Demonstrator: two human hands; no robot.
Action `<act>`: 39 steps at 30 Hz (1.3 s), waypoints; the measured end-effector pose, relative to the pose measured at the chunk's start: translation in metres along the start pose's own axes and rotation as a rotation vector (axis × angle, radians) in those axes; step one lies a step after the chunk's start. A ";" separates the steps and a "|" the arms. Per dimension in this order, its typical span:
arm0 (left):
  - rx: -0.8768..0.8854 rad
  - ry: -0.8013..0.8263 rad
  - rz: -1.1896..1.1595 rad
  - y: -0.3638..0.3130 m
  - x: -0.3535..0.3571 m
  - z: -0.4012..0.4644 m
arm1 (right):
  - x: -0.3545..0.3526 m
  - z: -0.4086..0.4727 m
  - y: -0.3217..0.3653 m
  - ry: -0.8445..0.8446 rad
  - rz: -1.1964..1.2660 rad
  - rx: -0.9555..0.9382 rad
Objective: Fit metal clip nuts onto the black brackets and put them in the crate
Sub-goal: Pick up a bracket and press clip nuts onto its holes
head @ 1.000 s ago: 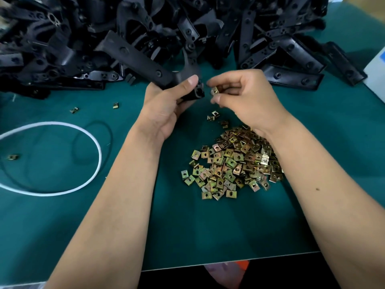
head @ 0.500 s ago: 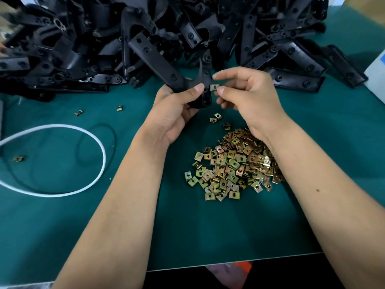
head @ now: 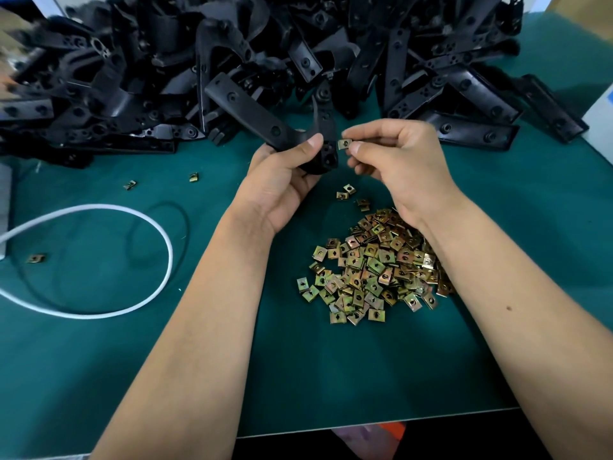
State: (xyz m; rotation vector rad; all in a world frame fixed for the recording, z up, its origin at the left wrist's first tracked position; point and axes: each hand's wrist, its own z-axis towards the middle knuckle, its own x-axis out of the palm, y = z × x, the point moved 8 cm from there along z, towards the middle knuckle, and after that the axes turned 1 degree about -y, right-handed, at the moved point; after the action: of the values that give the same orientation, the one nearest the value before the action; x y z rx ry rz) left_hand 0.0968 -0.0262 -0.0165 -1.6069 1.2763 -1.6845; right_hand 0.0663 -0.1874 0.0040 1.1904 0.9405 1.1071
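My left hand (head: 285, 180) grips a black bracket (head: 252, 111) by its forked lower end, its long arm pointing up and left. My right hand (head: 398, 164) pinches one brass-coloured clip nut (head: 345, 144) between thumb and forefinger, just right of the bracket's end and nearly touching it. A heap of loose clip nuts (head: 371, 267) lies on the green mat below my right wrist. A big pile of black brackets (head: 232, 44) fills the far side of the table. No crate is in view.
A white cable (head: 139, 293) loops over the green mat (head: 99, 360) at the left. Stray clip nuts lie at the left (head: 35, 258) and nearer the pile (head: 194, 176). A white box edge (head: 600, 117) shows at the right. The table's front edge (head: 381, 423) runs below.
The bracket's long arm has swung from lying low to standing steeper. My right hand has brought the clip nut up beside the bracket's end.
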 end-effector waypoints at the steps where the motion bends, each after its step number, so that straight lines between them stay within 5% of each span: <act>1: 0.001 0.001 -0.003 0.000 0.000 0.000 | 0.000 0.000 -0.001 0.003 0.000 0.004; 26: -0.048 0.003 0.057 0.006 0.003 -0.003 | 0.005 -0.004 -0.004 0.072 0.100 0.142; 39: -0.205 0.033 -0.112 0.018 0.014 -0.007 | 0.013 -0.011 0.000 0.062 0.326 0.130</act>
State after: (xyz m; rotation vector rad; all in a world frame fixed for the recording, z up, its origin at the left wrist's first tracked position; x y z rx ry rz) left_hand 0.0826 -0.0441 -0.0243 -1.8057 1.4391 -1.6985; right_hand 0.0588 -0.1725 0.0025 1.4591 0.8965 1.3633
